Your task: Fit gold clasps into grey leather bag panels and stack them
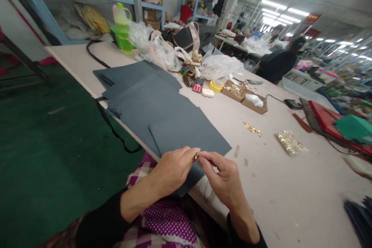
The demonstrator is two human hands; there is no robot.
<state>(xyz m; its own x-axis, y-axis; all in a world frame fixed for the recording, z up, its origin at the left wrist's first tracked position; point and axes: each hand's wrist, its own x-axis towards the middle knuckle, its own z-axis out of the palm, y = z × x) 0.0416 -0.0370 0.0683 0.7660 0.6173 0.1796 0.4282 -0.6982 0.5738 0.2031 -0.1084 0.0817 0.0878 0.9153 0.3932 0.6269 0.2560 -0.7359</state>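
Note:
At the table's front edge, a small gold-coloured metal fitting (196,157) sits between the fingertips of both hands. My right hand (225,176) pinches it between thumb and forefinger. My left hand (176,168) is closed over a dark grey sheet (188,183), its fingertips touching the fitting; the thumb is hidden. Part of this sheet hangs below the hands, over my lap. Beyond them, overlapping dark grey sheets (162,102) spread across the table's left side. Loose gold fittings (252,128) lie in a small heap to the right, near a clear bag of gold pieces (290,143).
The pale table (279,193) bears a cardboard tray of gold parts (234,89), yellow tape (216,85), a red-keyed phone (198,85) and a green bottle (123,29). A black strap (112,126) hangs off the left edge. Another person (277,62) sits farther back.

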